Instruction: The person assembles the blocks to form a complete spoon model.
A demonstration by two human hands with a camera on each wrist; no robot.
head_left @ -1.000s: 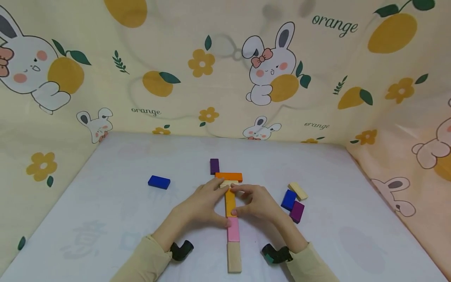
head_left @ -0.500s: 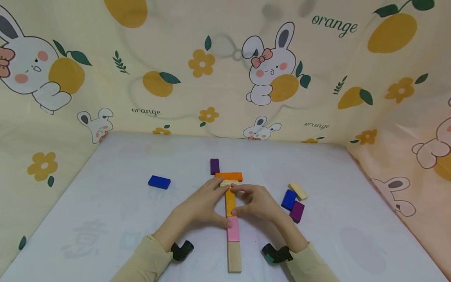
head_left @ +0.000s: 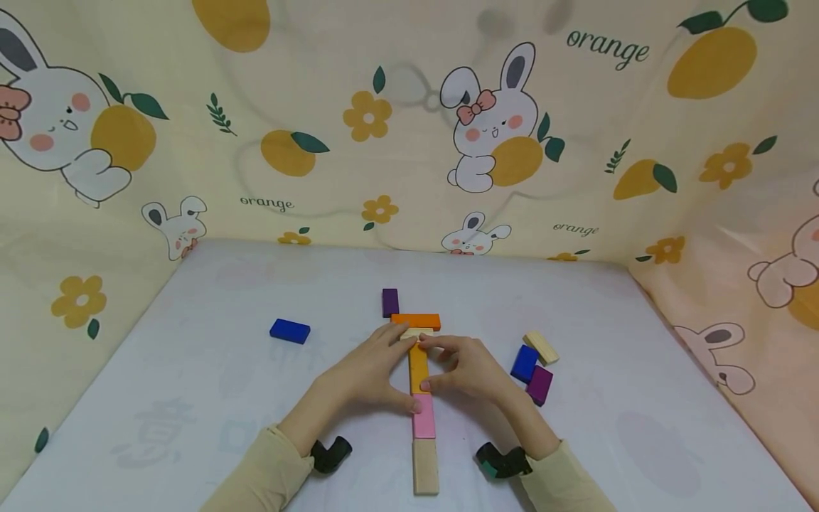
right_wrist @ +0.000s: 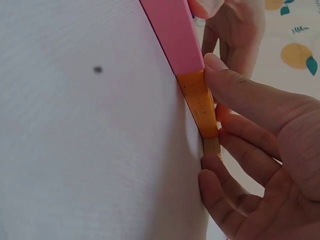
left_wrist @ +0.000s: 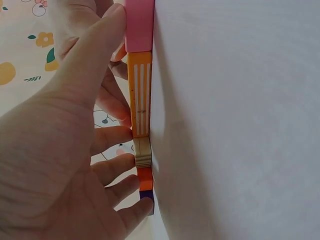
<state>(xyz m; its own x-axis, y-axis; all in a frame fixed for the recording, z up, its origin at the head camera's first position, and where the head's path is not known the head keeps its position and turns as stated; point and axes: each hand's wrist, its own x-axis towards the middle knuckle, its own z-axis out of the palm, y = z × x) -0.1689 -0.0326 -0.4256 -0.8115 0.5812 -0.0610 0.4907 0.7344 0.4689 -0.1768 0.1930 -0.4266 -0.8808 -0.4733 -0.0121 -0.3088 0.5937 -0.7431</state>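
A row of wooden blocks runs away from the front: a plain block [head_left: 425,466], a pink block [head_left: 424,421], a yellow-orange block [head_left: 418,366], a crosswise plain block [head_left: 419,332], a crosswise orange block [head_left: 417,322] and a dark purple block [head_left: 390,303]. My left hand [head_left: 367,366] spans the row's left side, its thumb on the pink block and its fairly straight fingers reaching toward the crosswise blocks. With bent fingers, my right hand [head_left: 470,366] holds the yellow-orange block, thumb near its front end and index fingertip at its far end.
Left of the row lies a blue block [head_left: 290,331]. To the right, a plain block [head_left: 541,348], another blue block [head_left: 525,363] and a purple block [head_left: 539,385] lie close together. Printed cloth [head_left: 409,163] stands behind the white table surface [head_left: 217,355].
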